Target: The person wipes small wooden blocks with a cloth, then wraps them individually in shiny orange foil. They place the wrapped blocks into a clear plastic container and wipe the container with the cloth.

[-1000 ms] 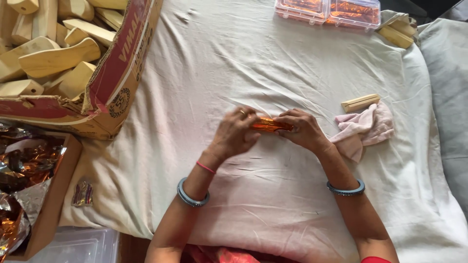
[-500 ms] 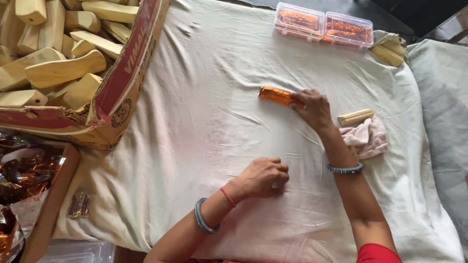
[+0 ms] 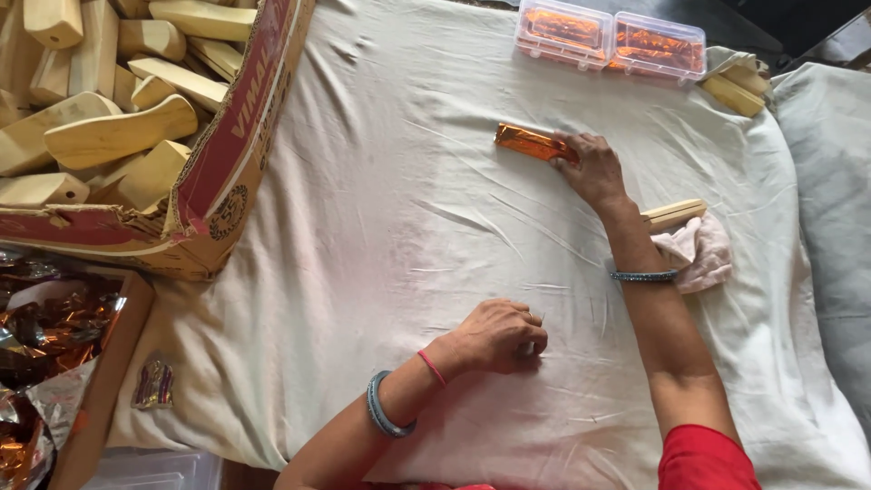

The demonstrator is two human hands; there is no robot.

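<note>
The foil-wrapped bar [image 3: 533, 142], upper centre, likely light, stiff and slippery, is pressed at its right end by the right hand [image 3: 594, 171], best gripped across the middle; the left hand [image 3: 497, 336] is loosely fisted, empty.

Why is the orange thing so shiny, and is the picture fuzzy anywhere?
Head view: the orange wrapped piece under the right hand is foil-like and glints in soft, even light; the white cloth shows only faint shadows in its wrinkles. The left hand looks sharp, with no blur. The foil scraps at the left edge glare too.

The right hand [image 3: 594, 170] covers one end of the orange-wrapped piece [image 3: 531, 142].
</note>
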